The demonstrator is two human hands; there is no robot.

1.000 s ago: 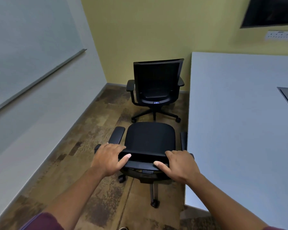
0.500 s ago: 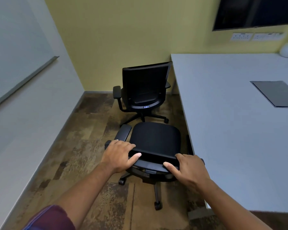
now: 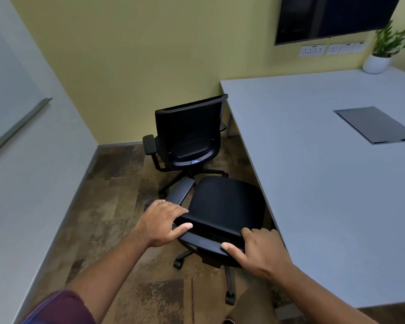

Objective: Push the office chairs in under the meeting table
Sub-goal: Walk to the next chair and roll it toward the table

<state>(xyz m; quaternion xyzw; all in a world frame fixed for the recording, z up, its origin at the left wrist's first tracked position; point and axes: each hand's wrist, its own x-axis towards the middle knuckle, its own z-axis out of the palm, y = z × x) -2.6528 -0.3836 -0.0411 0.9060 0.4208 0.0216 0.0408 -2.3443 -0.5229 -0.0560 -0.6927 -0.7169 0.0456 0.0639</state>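
Note:
A black office chair point(image 3: 225, 202) stands right in front of me, seen from above, its seat's right side at the edge of the pale grey meeting table point(image 3: 325, 183). My left hand point(image 3: 161, 220) grips the left end of its backrest top, and my right hand point(image 3: 260, 249) grips the right end. A second black office chair point(image 3: 189, 134) stands farther back near the table's far corner, its back toward me, out from under the table.
A white wall with a whiteboard rail point(image 3: 19, 125) runs along the left, leaving a narrow strip of brown floor point(image 3: 117, 195). A yellow wall closes the far end. On the table lie a grey cable flap point(image 3: 374, 125) and a potted plant point(image 3: 379, 57).
The view has swung right, showing more of the table. The near chair has turned and shifted right, its seat now meeting the table edge. Both hands keep their grip on the backrest.

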